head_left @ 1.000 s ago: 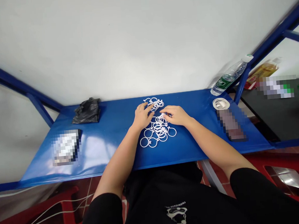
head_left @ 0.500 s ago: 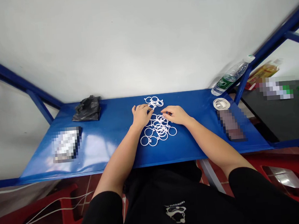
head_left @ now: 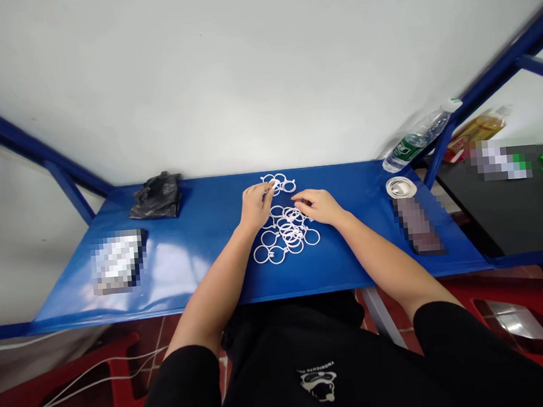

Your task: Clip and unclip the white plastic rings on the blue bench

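Several white plastic rings lie in a loose heap on the blue table, with a smaller cluster of rings further back. My left hand rests at the left of the heap, its fingertips pinched on a ring of the far cluster. My right hand lies at the heap's right side, fingers curled and pinching a white ring at the top of the pile. Both forearms reach in from the near edge.
A crumpled black bag lies at the back left and a blurred flat object at the left. At the right are a plastic bottle, a tape roll and a blurred object. A black table adjoins on the right.
My left hand has shifted slightly back toward the far cluster and closed its fingertips on a ring. My right hand has hardly moved.
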Demonstrator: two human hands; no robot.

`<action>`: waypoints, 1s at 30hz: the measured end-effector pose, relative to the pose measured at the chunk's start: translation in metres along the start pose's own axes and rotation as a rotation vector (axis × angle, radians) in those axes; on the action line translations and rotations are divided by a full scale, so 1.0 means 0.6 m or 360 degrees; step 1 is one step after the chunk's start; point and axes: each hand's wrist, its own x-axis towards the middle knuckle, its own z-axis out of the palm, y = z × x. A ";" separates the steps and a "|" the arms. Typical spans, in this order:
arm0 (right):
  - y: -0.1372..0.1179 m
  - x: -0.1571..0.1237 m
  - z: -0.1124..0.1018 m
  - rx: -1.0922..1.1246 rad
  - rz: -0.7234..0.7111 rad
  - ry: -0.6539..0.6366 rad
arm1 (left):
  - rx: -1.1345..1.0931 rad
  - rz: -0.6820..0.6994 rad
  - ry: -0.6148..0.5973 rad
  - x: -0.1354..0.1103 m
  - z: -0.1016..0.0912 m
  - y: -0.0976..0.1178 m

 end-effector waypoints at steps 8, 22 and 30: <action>-0.003 0.001 -0.008 0.0469 0.0145 0.0197 | -0.0238 0.0555 -0.0204 -0.010 -0.004 0.059; -0.004 0.002 -0.003 0.0795 0.0206 0.0244 | 0.0186 0.0741 -0.0351 -0.004 -0.006 0.050; -0.013 -0.001 -0.006 0.0562 0.0105 0.0189 | 0.0212 0.0611 -0.0444 -0.004 -0.007 0.046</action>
